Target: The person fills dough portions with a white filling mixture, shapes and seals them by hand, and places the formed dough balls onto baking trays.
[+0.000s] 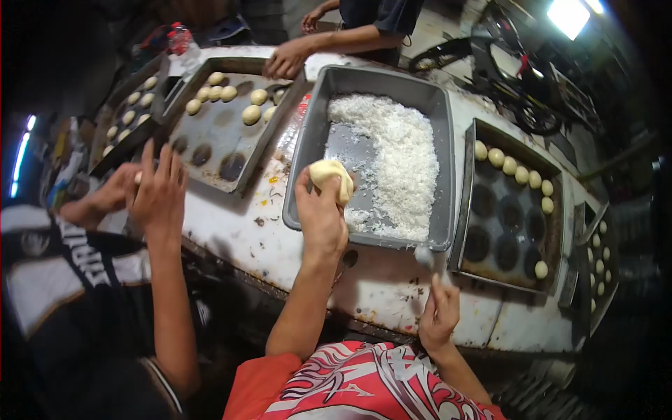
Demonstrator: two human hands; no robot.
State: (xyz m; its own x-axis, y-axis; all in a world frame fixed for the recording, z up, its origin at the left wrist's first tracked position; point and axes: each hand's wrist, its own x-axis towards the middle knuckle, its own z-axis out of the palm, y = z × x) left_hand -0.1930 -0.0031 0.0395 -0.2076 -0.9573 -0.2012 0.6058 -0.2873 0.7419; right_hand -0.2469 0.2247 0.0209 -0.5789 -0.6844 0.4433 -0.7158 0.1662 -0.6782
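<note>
My left hand [323,222] is closed around a piece of pale dough [332,176], folded over at the top, above the near left side of a grey plastic tub [297,185]. Inside the tub lies a heap of white shreds [406,164] that look like grated coconut, thickest along the right side. Low beside the tub's near right corner, my right hand [439,311] grips a spoon [424,257], its bowl pointing away from me. The spoon's contents, if any, are too blurred to make out.
Metal trays with dough balls stand on both sides: one at right [465,203], one at left [241,185], more at the edges. A co-worker's hands [157,185] work at my left. Another person's hand [290,57] reaches over the left tray. A motorcycle [514,77] stands behind.
</note>
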